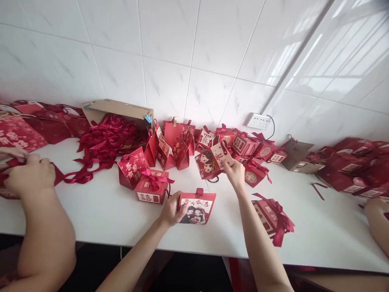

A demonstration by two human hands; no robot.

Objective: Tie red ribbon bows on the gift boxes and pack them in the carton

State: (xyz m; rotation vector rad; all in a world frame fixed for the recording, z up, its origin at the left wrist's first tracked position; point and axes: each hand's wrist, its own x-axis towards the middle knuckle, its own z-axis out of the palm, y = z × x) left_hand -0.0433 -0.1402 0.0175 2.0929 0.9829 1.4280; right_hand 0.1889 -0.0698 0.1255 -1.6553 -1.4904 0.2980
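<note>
- Wall (164,89): white tile, behind the table.
- Table (227,237): white top; carries the boxes, bags and ribbon.
- Right stack (352,162): dark red boxes at the table's right end.
- Box cluster (246,146): red boxes, several with bows, beyond the right hand.
- Ribbon pile (109,132): dark red; spills from the carton onto the table.
- Carton (121,108): brown, near the wall, above the ribbon pile.
- Bags (182,152): red, upright, between the ribbon pile and the box cluster.
- Co-worker's hand (35,174): far left, at red material; grip cannot be told.
- Bow box (150,190): just beside the left hand, on its left.
- Right box (219,156): pale face, tilted, in front of the box cluster.
- Left box (196,211): couple print, near the table's front edge; contact with the top cannot be told.
- Left hand (174,210): closed on the left box at its left edge, thumb over the front face.
- Right hand (234,173): closed on the right box at its right side.
- Socket (258,121): white, on the wall, cable at its right.
</note>
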